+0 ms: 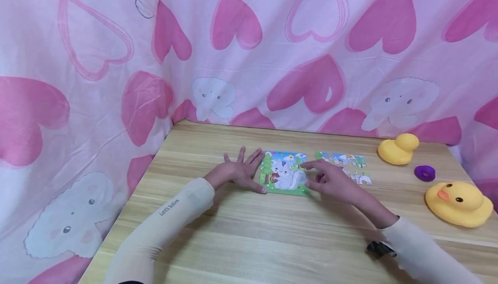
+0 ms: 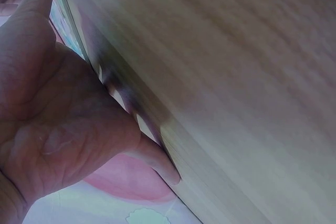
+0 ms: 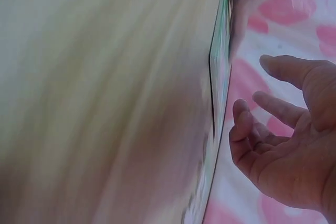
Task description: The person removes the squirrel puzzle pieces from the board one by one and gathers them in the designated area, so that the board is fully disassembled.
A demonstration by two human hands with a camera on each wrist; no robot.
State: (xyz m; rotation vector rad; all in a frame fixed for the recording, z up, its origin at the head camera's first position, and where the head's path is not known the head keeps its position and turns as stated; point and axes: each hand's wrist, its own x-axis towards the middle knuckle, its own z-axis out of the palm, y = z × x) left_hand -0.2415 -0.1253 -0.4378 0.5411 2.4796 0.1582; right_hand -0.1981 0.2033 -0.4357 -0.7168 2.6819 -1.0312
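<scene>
A square jigsaw board point(image 1: 285, 176) with a white squirrel picture lies flat on the wooden table. Fingers spread, my left hand point(image 1: 242, 172) rests at the board's left edge, thumb by its lower corner. In the left wrist view that hand's palm point(image 2: 68, 119) faces the camera, with fingertips down at the tabletop. My right hand point(image 1: 332, 183) hovers by the board's right edge, its index finger reaching over it. The right wrist view shows this hand point(image 3: 286, 156) raised off the table, fingers loosely bent, nothing between them. Loose puzzle pieces point(image 1: 339, 159) lie behind it, partly hidden.
Two yellow rubber ducks, one farther back point(image 1: 396, 150) and one nearer point(image 1: 459, 205), sit at the table's right side. Between them lies a purple ring point(image 1: 425, 173). A pink heart-patterned curtain point(image 1: 249, 59) hangs along the back and left table edges.
</scene>
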